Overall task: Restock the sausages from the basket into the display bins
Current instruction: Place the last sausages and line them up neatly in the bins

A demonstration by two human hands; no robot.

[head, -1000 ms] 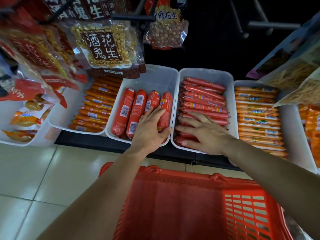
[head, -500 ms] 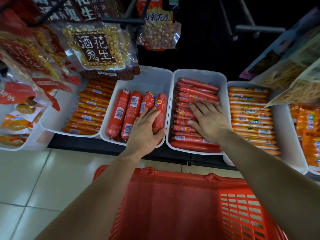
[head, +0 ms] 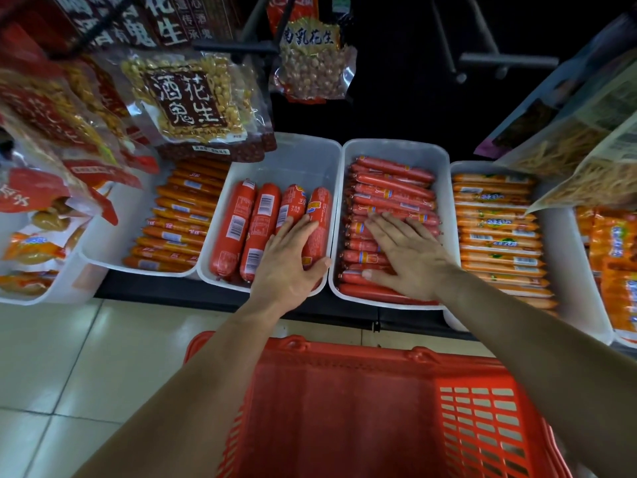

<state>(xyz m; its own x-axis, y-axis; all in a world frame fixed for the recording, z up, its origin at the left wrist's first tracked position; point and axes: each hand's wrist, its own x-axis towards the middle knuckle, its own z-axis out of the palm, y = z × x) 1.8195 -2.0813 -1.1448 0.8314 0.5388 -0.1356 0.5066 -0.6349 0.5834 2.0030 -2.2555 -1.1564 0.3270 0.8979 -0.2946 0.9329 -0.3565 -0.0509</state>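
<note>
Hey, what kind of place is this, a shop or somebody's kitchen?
Most likely a small grocery shop: a row of white bins packed with wrapped sausages, bags of peanuts hanging on hooks above them, and a red shopping basket in front.

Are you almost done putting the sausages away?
Nearly, it seems. The basket shows no sausages in its visible part. The left hand lies flat on the fat sausages, the right hand on the thin red sausages. The fat sausages' bin has bare room behind.
</note>
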